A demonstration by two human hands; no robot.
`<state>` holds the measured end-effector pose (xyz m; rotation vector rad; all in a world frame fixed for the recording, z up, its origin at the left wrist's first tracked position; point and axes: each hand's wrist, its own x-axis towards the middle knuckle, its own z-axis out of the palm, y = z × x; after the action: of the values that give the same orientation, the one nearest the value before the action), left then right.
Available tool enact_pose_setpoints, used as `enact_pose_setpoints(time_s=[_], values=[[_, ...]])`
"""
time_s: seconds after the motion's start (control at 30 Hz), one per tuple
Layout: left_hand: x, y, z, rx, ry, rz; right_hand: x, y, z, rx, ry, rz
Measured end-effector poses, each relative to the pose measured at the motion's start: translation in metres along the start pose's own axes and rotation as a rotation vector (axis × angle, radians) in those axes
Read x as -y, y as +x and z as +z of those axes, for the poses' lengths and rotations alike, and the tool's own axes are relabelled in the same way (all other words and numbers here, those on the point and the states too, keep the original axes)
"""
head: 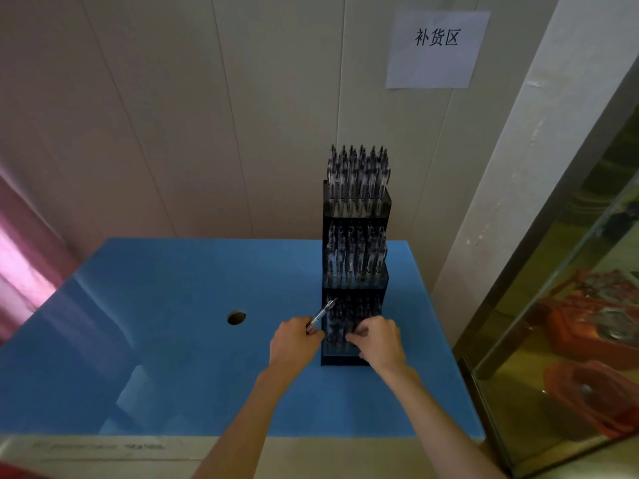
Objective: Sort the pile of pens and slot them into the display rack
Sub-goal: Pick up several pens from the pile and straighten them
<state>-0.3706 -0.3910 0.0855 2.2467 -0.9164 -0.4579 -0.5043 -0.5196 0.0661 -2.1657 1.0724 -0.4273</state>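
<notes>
Your left hand [294, 340] pinches a pen [321, 315] just left of the rack [356, 209]; your right hand [380, 340], fingers curled, fingers the pens in its bottom tier. Upper tiers look full, so likely slot this pen low.

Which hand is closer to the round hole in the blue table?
Left. The left hand, holding a pen, is just right of the hole; the right hand is farther right, at the rack.

Pale panelled wall [207, 98], paper sign [436, 50]; blue tabletop [173, 340]; glass cabinet [570, 340] right.
</notes>
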Motion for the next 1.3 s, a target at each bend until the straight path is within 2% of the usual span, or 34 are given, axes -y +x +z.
enact_pose_setpoints(time_s=[0.07, 0.17, 0.27, 0.33, 0.5, 0.6, 0.8, 0.93, 1.13, 1.3], values=[[-0.003, -0.001, 0.000, 0.003, 0.006, 0.006, 0.007, -0.005, -0.008, -0.031, 0.087, -0.022], [-0.007, 0.001, 0.002, 0.013, 0.028, 0.012, 0.023, -0.014, -0.019, -0.085, 0.371, -0.070], [-0.014, -0.001, 0.006, 0.033, 0.054, 0.031, 0.039, -0.018, -0.025, 0.043, 0.653, -0.002], [-0.020, -0.003, 0.008, 0.046, 0.082, 0.060, 0.042, -0.019, -0.024, 0.081, 0.733, 0.041], [-0.026, -0.008, 0.009, 0.049, 0.155, 0.151, 0.041, -0.020, -0.021, 0.042, 0.907, 0.124], [-0.020, -0.009, 0.006, 0.040, 0.193, 0.184, 0.036, -0.017, -0.030, -0.051, 0.979, 0.166], [-0.002, -0.011, 0.000, 0.047, 0.222, 0.247, 0.013, -0.008, -0.045, -0.235, 0.755, 0.062], [0.001, -0.013, -0.002, -0.049, 0.224, 0.275, 0.003, -0.005, -0.045, -0.295, 0.439, -0.093], [0.002, -0.013, -0.005, -0.078, 0.235, 0.280, -0.005, -0.005, -0.032, -0.239, 0.195, -0.225], [0.006, -0.013, -0.004, -0.092, 0.244, 0.277, -0.007, -0.002, -0.023, -0.203, 0.098, -0.225]])
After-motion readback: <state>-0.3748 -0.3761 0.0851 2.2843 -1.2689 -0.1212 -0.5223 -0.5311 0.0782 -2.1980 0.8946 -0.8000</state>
